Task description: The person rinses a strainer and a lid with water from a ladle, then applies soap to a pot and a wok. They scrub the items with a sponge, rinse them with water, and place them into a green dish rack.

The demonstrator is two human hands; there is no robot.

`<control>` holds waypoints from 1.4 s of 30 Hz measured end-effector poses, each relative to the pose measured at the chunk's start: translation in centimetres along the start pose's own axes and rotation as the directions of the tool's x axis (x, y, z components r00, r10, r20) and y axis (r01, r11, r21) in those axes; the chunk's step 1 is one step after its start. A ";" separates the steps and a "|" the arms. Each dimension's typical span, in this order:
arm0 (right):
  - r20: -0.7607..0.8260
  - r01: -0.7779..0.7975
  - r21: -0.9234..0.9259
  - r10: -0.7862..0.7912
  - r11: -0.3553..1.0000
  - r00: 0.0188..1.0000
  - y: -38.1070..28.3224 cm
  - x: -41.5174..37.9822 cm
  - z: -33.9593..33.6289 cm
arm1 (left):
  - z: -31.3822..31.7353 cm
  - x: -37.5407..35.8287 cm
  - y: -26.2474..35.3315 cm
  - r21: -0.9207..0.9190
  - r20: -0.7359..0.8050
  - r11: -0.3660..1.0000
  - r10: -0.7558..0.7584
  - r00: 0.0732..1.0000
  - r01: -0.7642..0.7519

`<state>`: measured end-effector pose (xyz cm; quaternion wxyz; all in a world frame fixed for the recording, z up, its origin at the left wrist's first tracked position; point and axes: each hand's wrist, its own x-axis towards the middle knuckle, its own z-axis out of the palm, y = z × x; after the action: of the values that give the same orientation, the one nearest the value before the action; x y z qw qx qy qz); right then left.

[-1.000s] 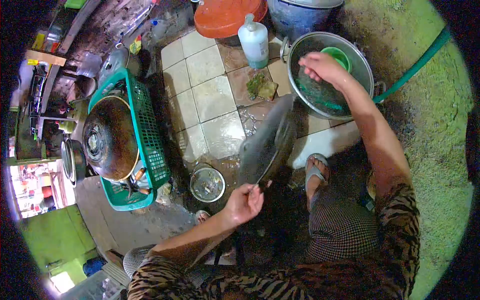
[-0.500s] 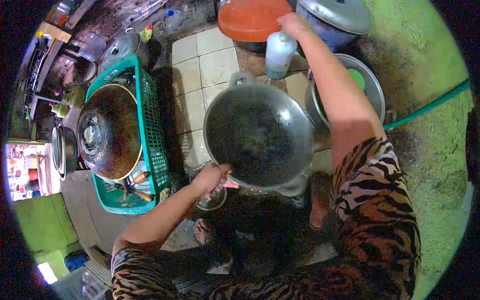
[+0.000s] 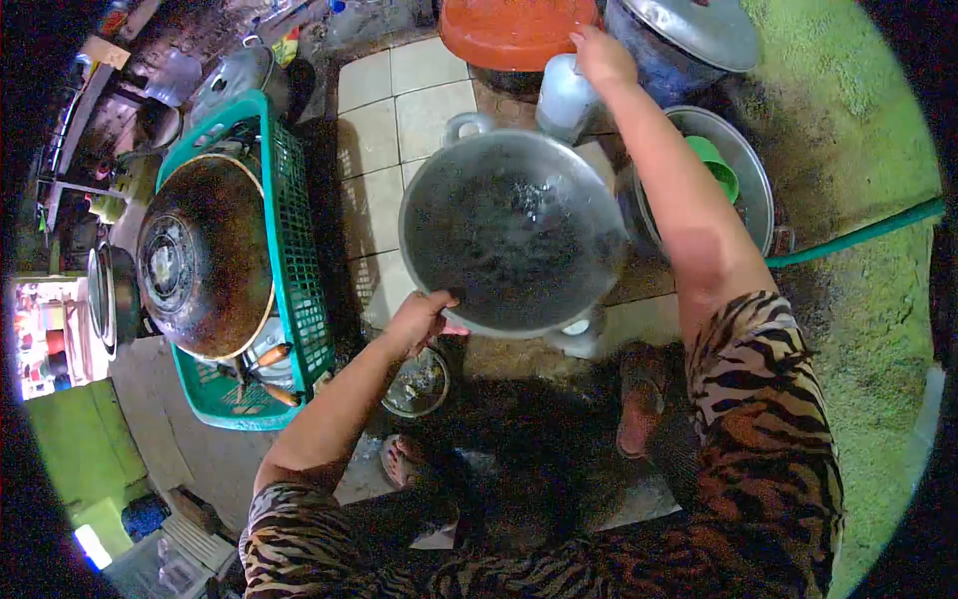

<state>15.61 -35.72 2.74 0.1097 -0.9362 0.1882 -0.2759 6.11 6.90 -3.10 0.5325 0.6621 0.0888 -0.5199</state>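
Note:
A large grey metal wok [image 3: 509,235] with loop handles is in the middle, some wet glints on its dark inside. My left hand [image 3: 420,321] grips its near-left rim, thumb over the edge. Something pink shows beneath those fingers, too hidden to name. Beyond the wok's far rim stands a cloudy white plastic bottle [image 3: 564,98] with its lower end hidden. My right hand [image 3: 605,62] is closed at the bottle's top, its fingertips close to an orange-red basin or lid [image 3: 514,35]. The hand partly hides the bottle's neck.
Right of the wok is a metal pot [image 3: 763,205] with a green dipper [image 3: 717,170]; a green hose [image 3: 858,237] runs beside it. A lidded pot [image 3: 664,60] stands behind. At left, a green basket [image 3: 289,299] holds a blackened pan [image 3: 205,260]. A small bowl [image 3: 419,404] lies near my feet.
The wok has moved up and away from my feet, uncovering more of the small bowl and floor. My right hand has shifted slightly right at the bottle's top.

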 end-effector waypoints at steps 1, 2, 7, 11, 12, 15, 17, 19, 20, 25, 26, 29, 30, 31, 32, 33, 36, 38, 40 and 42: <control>-0.047 0.057 0.047 -0.055 0.997 0.997 -0.8 -0.3 -1.2 | -1.0 0.0 -0.5 0.067 -0.044 0.996 -0.063 0.997 0.066; -0.088 -0.072 0.129 0.083 0.989 0.993 -1.7 -1.8 -2.0 | -2.0 -0.4 -1.1 0.070 -0.042 0.995 -0.066 0.997 0.068; 0.015 -0.160 0.374 0.167 0.914 0.986 -3.8 -12.9 0.1 | -8.9 0.8 -7.7 0.288 -0.138 0.951 -0.075 0.988 0.112; 0.449 -0.195 0.018 0.166 0.981 0.878 -0.8 -19.4 9.3 | -10.7 -0.4 -8.8 0.139 -0.066 0.984 -0.105 0.992 0.114; 0.381 -0.011 -0.161 0.073 0.987 0.922 -1.3 -20.1 9.8 | -11.1 -0.4 -8.8 0.139 -0.072 0.983 -0.109 0.991 0.118; 0.571 -0.063 -0.166 0.148 0.984 0.807 -1.1 -23.0 10.5 | -11.8 -0.3 -8.9 0.377 -0.034 0.924 0.079 0.996 -0.061; 0.597 -0.136 -0.186 0.222 0.973 0.771 -0.7 -25.2 11.3 | -11.1 -0.2 -8.0 0.343 -0.200 0.939 0.058 0.978 0.014; 0.577 -0.340 -0.089 0.327 0.936 0.748 0.8 -29.2 12.3 | -11.5 0.0 -7.7 0.252 -0.383 0.963 0.012 0.924 0.092; 0.575 -0.473 0.035 0.369 0.881 0.730 2.9 -32.0 13.0 | -12.8 0.7 -8.0 0.252 -0.381 0.965 0.035 0.924 0.068; 0.846 -0.609 0.498 0.192 -0.618 0.497 3.1 -37.1 0.7 | -16.3 3.1 -9.9 0.758 -0.184 0.652 0.233 0.955 -0.013; 0.841 -0.602 0.505 0.195 -0.619 0.505 1.3 -36.8 -2.4 | -16.1 2.8 -9.7 0.772 -0.262 0.630 0.202 0.944 0.079; 0.884 -0.524 0.447 0.267 -0.725 0.384 -0.6 -36.9 -6.4 | -12.1 -4.4 -4.4 0.944 0.133 0.226 0.401 0.906 -0.239; 0.880 -0.523 0.450 0.261 -0.724 0.396 -0.4 -37.3 -6.1 | -11.4 -6.0 -3.5 0.948 0.133 0.216 0.392 0.910 -0.232; 0.871 -0.549 0.453 0.215 -0.703 0.442 -0.7 -37.2 -5.9 | -10.8 -7.6 -2.7 0.952 0.134 0.206 0.383 0.914 -0.225; 0.862 -0.577 0.450 0.163 -0.681 0.479 -1.3 -37.2 -6.1 | -8.8 -11.1 -0.9 0.947 0.074 0.277 0.305 0.950 -0.162; 0.881 -0.573 0.440 0.210 -0.691 0.424 -2.5 -37.0 -7.8 | -9.8 -12.6 0.5 0.836 0.533 -0.287 0.217 0.818 -0.468; 0.915 -0.658 0.392 0.202 -0.644 0.348 -2.1 -37.7 -7.7 | -7.2 -21.6 3.8 0.985 0.160 0.020 0.253 0.954 -0.171; 0.903 -0.725 0.428 0.230 -0.539 0.362 0.5 -38.5 -5.7 | -7.4 -26.4 4.7 0.977 0.189 0.019 0.391 0.901 -0.213; 0.877 -0.765 0.479 0.268 -0.430 0.398 -0.3 -38.4 -6.2 | -11.1 -26.2 3.8 0.972 0.225 -0.026 0.412 0.883 -0.235; 0.777 -0.760 0.599 0.416 -0.253 0.473 -2.2 -38.5 -9.1 | -14.1 -25.7 2.0 0.923 0.375 -0.052 0.348 0.859 -0.381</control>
<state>-18.69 -18.75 -7.38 0.8069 -0.4346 0.3884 -0.0960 4.43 28.46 16.75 0.0583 0.8323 -0.4718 -0.2850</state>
